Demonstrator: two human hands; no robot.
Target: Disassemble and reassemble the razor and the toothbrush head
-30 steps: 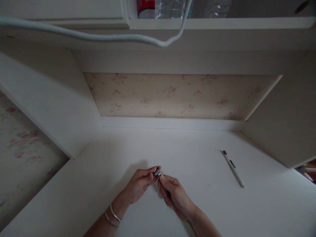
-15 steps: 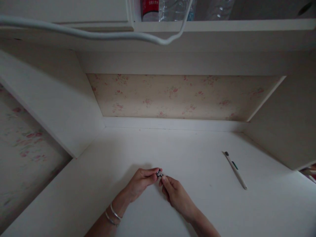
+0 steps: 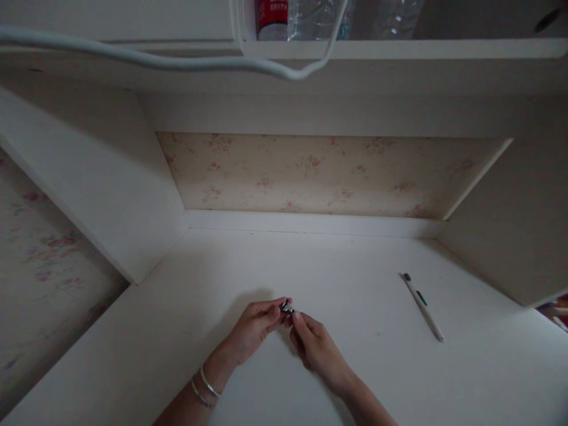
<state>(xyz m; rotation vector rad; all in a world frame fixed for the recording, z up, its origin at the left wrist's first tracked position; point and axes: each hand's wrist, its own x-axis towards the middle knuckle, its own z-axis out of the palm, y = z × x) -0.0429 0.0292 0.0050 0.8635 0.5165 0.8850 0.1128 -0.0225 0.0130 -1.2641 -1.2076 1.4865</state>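
Note:
Both hands meet above the white tabletop (image 3: pixel 284 260), pinching one small black-and-silver metal piece (image 3: pixel 287 307) between them. My left hand (image 3: pixel 254 326), with two bracelets at its wrist, is closed on the piece's left side with thumb and fingertips. From the right, my right hand (image 3: pixel 320 350) pinches its lower right end between thumb and bent forefinger. The piece is too small to name, and the fingers cover part of it.
A white pen (image 3: pixel 423 307) with a dark tip and green clip lies on the tabletop at right. White side panels flank the desk. A pale cable (image 3: pixel 177 61) crosses in front of the upper shelf, where plastic bottles (image 3: pixel 310 21) stand.
The small metal piece has turned slightly between the fingertips, and the fingers of both hands have shifted a little. The pen stays where it was.

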